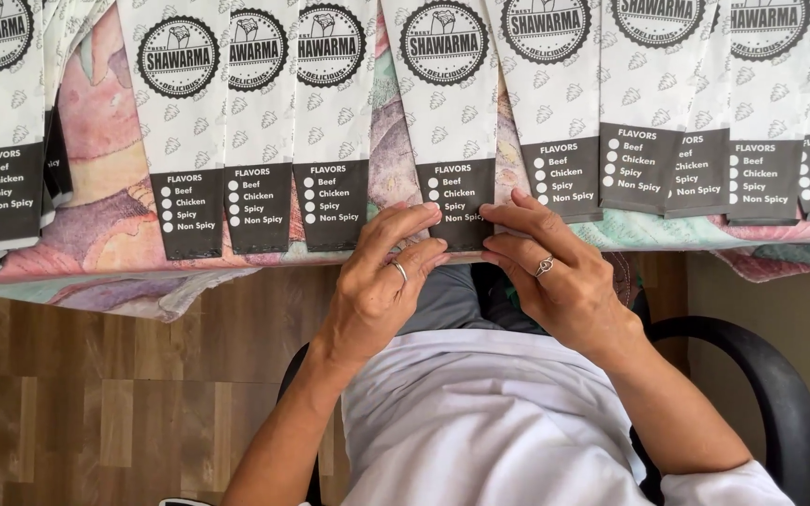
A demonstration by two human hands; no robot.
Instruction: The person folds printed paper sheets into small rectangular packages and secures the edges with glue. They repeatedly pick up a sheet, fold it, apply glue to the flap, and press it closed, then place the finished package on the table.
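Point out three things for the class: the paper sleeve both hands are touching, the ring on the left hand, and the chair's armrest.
Paper sleeve (455, 112): head view, its white patterned middle.
Ring on the left hand (399, 271): head view, band across the finger.
Chair armrest (780, 394): head view, black curved outer edge.

Across the upper frame lie about eleven white paper sleeves (448, 122) with dark bottom bands. Two hands, left hand (379, 281) and right hand (555, 272), each wear one ring. One black chair (780, 394) sits at lower right.

White, black-banded paper sleeves (450, 112)
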